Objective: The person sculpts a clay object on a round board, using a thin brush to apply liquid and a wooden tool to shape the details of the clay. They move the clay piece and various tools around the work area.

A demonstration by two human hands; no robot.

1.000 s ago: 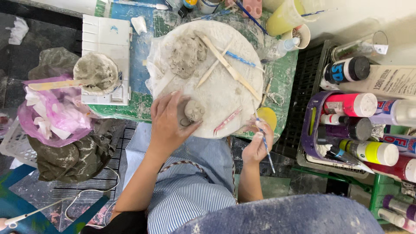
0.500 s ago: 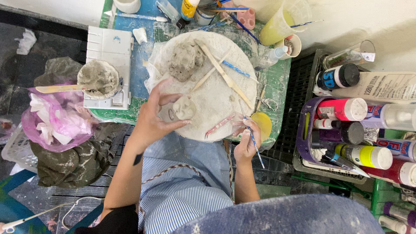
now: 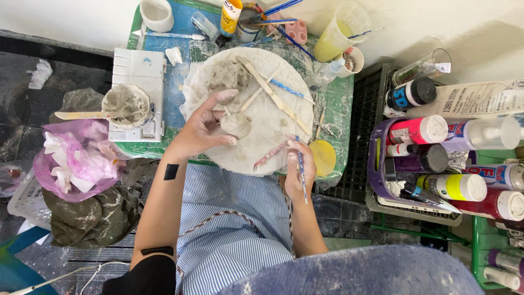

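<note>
A round white board (image 3: 273,131) smeared with grey clay lies on a small green table (image 3: 338,104). My left hand (image 3: 204,128) cups a small grey clay piece (image 3: 236,124) near the board's middle, thumb and index finger spread around it. A bigger lump of clay (image 3: 226,74) sits at the board's far side. My right hand (image 3: 299,172) rests at the board's near edge and grips a thin blue modelling tool (image 3: 301,173). Wooden sticks (image 3: 270,95) and another blue-handled tool (image 3: 285,89) lie across the board.
A bowl of clay slip (image 3: 126,104) with a wooden stick stands on a white palette (image 3: 139,71) at left. Cups, a yellow jar (image 3: 338,33) and brushes line the table's far edge. A yellow lid (image 3: 323,157) lies right of the board. Paint bottles (image 3: 436,158) fill a basket at right; a pink bag (image 3: 76,158) lies at left.
The view has shifted and drawn closer. My left hand has opened around the clay piece, fingers more spread. My right hand still holds the thin tool at the board's near edge.
</note>
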